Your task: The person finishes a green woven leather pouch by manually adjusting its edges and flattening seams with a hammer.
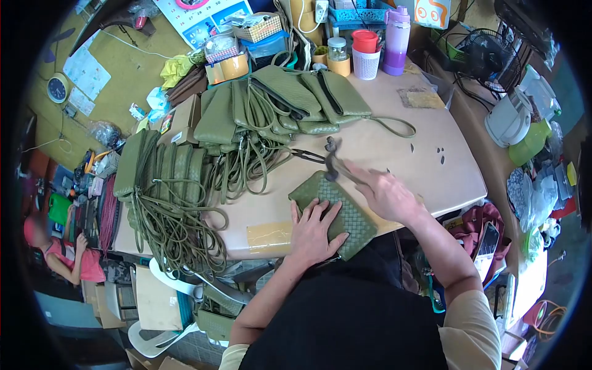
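A green woven pouch lies at the near edge of the tan table. My left hand presses flat on its near half, fingers spread. My right hand is pinched on a dark strap that rises from the pouch's far corner and curls upward. Whether a tool is also in that hand I cannot tell.
Piles of green pouches with long cords cover the left and far table. Cups, a jar and a purple bottle stand at the back. A fan sits right. Another person in pink is far left.
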Available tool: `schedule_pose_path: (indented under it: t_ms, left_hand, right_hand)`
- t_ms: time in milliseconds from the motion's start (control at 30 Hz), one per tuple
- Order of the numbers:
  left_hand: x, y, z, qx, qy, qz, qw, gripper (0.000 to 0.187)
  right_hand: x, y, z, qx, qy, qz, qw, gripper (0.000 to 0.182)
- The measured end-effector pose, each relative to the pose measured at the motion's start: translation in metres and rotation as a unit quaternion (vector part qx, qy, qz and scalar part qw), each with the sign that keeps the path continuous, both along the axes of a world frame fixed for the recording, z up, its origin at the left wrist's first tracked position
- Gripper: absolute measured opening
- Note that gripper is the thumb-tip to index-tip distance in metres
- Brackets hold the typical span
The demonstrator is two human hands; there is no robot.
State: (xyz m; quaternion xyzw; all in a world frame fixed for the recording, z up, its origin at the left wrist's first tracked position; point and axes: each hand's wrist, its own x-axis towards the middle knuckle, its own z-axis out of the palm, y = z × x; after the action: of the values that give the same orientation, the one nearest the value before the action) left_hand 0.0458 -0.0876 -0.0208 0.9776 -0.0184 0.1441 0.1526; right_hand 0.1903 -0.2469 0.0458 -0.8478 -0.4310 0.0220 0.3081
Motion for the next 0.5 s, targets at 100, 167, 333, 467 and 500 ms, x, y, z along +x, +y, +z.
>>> schedule_pose_path:
  t_ms: [100, 167, 333, 467, 500]
  left_hand:
    - [-0.002, -0.003, -0.002, -0.008, 0.005, 0.014, 1.0, 0.067]
    - [-0.003, -0.003, -0.003, -0.012, 0.011, 0.017, 1.0, 0.067]
    - [0.003, -0.006, -0.003, 0.001, 0.016, 0.022, 1.0, 0.068]
    - [0.009, -0.003, 0.0, -0.013, 0.056, 0.015, 0.998, 0.069]
    - [0.01, -0.003, -0.002, 0.004, 0.039, 0.012, 0.999, 0.07]
  right_hand:
    - [0.014, 0.034, 0.002, 0.08, 0.01, 0.032, 0.996, 0.053]
    - [0.017, 0.039, -0.014, -0.023, 0.002, 0.035, 0.999, 0.054]
    - [0.038, 0.035, 0.029, -0.293, 0.021, 0.034, 0.955, 0.058]
    - [0.044, 0.035, -0.002, 0.0, -0.009, 0.063, 0.998, 0.057]
    - [0.037, 0.038, -0.009, -0.096, -0.019, 0.058, 0.993, 0.057]
